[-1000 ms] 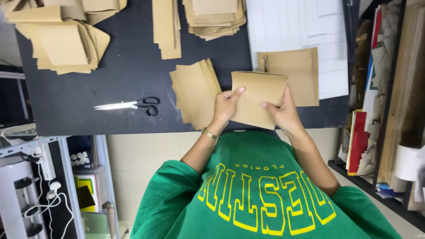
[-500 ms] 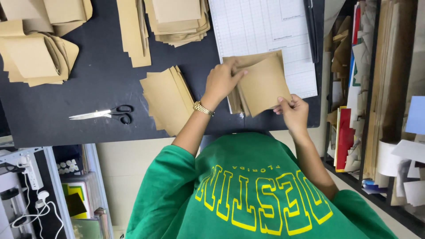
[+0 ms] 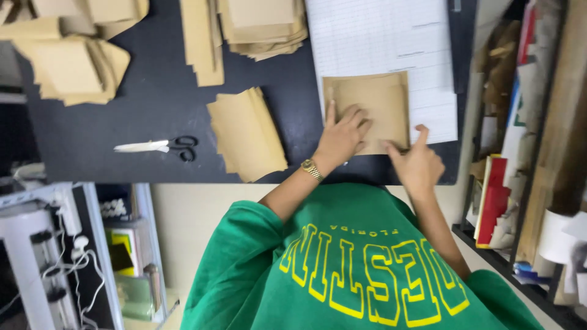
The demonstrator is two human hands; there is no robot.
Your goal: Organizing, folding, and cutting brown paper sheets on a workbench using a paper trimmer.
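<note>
A flat brown paper piece [image 3: 373, 104] lies on a white printed sheet [image 3: 379, 36] on the dark table [image 3: 153, 110]. My left hand [image 3: 342, 134], with a gold watch at the wrist, presses flat on it with fingers spread. My right hand [image 3: 419, 162] touches its near right edge with a fingertip, thumb raised. A stack of similar brown pieces [image 3: 247, 134] rests just left of my left hand.
Scissors [image 3: 162, 146] lie on the table's left part. More brown paper piles sit at the far side [image 3: 263, 24] and far left [image 3: 67, 67]. Shelves with books and card stand at the right [image 3: 526, 153]. A rack with cables stands lower left [image 3: 55, 256].
The brown piece, held up in both hands before, now lies flat on the white sheet. My left hand moved on top of it and my right hand dropped to its near edge.
</note>
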